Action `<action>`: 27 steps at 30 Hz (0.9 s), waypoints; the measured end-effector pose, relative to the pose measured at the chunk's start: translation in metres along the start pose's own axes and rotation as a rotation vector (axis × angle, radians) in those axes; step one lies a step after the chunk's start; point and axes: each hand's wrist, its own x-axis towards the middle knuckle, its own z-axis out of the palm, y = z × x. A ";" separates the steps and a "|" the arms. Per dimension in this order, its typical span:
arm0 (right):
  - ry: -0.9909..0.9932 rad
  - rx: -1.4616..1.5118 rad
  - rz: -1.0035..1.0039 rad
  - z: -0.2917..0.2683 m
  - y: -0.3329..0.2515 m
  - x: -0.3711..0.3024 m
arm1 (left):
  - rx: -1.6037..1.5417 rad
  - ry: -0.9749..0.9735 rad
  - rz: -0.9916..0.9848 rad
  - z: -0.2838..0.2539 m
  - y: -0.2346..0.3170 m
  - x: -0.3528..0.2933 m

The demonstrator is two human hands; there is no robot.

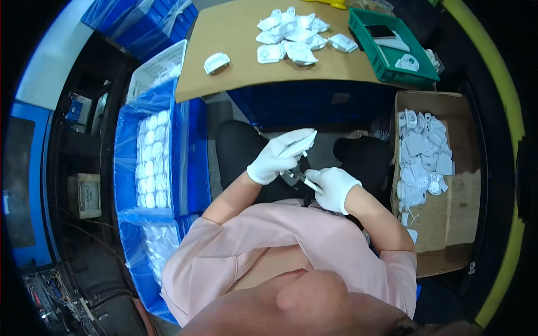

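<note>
You faced a tan table: white plastic parts heaped mid-top, a lone white piece toward the near left corner, a green tray along the right edge.

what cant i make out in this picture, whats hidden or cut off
All in the head view:
White plastic part: its palm side, covered by the left hand.
Hand tool: its exact kind; the right hand covers part of it.
Yellow object: its full shape, cut off by the top edge.
Piled white parts: the lower ones, buried under others in the cardboard box.
</note>
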 end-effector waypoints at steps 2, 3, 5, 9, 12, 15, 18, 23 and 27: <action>0.026 0.009 -0.005 -0.001 0.000 0.001 | -0.012 0.022 -0.007 0.001 0.001 0.002; 0.050 -0.006 -0.039 0.001 0.003 0.004 | -0.001 0.014 -0.003 0.000 0.001 0.003; 0.046 -0.019 -0.031 0.003 0.006 0.008 | 0.005 0.025 -0.009 -0.003 -0.001 0.005; 0.075 -0.025 -0.030 0.009 0.023 0.015 | 0.059 0.025 -0.101 -0.004 -0.003 0.016; 0.074 -0.010 -0.034 0.013 0.034 0.017 | 0.065 -0.006 -0.129 -0.007 -0.013 0.026; 0.106 0.067 -0.007 0.020 0.046 0.020 | 0.123 -0.043 -0.144 -0.013 -0.021 0.036; 0.145 0.172 -0.013 0.024 0.063 0.020 | 0.126 -0.013 -0.112 -0.012 -0.022 0.052; 0.318 0.483 0.088 0.023 0.090 0.016 | -0.066 0.152 -0.172 -0.020 -0.020 0.085; 0.556 0.583 -0.006 0.037 0.126 0.021 | -0.308 0.185 -0.169 -0.039 -0.002 0.127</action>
